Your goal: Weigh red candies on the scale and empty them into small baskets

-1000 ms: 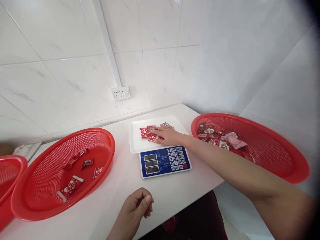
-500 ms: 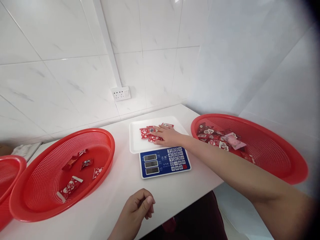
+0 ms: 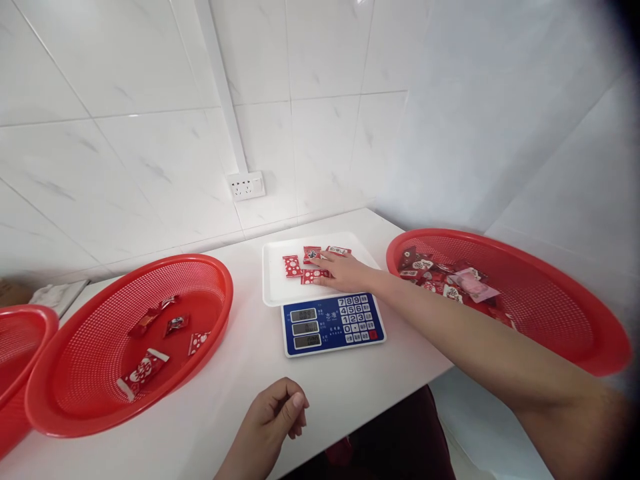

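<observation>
My right hand [image 3: 346,272] reaches over the white tray [image 3: 277,291] of a digital scale, fingers stretched out and touching small red candy packets. A red dotted packet [image 3: 291,267] lies apart on the left of the tray. Another packet with a dark character [image 3: 312,253] sits near my fingertips. A second dotted packet [image 3: 311,276] is partly under my fingers, and a red and white packet [image 3: 339,250] lies behind the hand. Below the tray is the scale's blue panel [image 3: 327,320] with lit displays and keys. My left hand [image 3: 274,420] rests loosely curled at the table's front, nothing visible in it.
A red basket [image 3: 220,280] on the left holds several packets. Beyond it, another red basket [image 3: 30,313] is cut off by the frame. To the right, a red basket [image 3: 565,293] holds a pile of packets. A wall socket [image 3: 246,186] is behind the table.
The packets on the tray have been spread apart; the one with the dark character now lies separate from the left dotted one. My right hand has shifted slightly right. My left hand stays put.
</observation>
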### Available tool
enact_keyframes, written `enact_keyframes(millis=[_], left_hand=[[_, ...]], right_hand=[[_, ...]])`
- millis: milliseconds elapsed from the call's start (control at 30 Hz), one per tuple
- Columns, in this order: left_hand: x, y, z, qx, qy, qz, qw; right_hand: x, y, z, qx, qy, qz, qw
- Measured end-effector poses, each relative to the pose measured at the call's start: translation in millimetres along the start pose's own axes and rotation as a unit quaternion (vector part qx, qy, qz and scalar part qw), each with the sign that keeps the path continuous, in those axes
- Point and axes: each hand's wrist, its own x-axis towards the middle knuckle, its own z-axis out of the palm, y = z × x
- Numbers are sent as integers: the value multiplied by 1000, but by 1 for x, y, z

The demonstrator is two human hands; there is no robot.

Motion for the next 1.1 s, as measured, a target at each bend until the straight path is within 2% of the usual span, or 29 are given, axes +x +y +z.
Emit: enact_keyframes(millis=[167, 333, 533, 667, 800, 933, 1000, 1100], left_hand=[[3, 0, 1, -3, -9, 7, 1000], [4, -1, 2, -2, -11, 10, 1000], [4, -7, 1, -4, -18, 21, 1000], [3, -9, -1, 3, -12, 23, 1000], [0, -2, -4, 13, -8, 9, 1000], [-1, 8, -11, 30, 12, 24, 999], [-1, 11, -16, 47, 28, 40, 998], [-1, 15, -25, 61, 54, 68, 994]], right_hand=[[-9, -8, -5, -8, 3, -23, 1000], [-2, -20, -4, -35, 27, -27, 999], [17, -38, 3, -42, -8, -80, 996], [23, -39, 5, -35, -26, -66, 997], [14, -27, -4, -8, -4, -50, 999], [-19, 0, -30, 68, 64, -34, 995], [-45, 20, -44, 81, 94, 28, 992], [-89, 54, -54, 66, 88, 138, 984]])
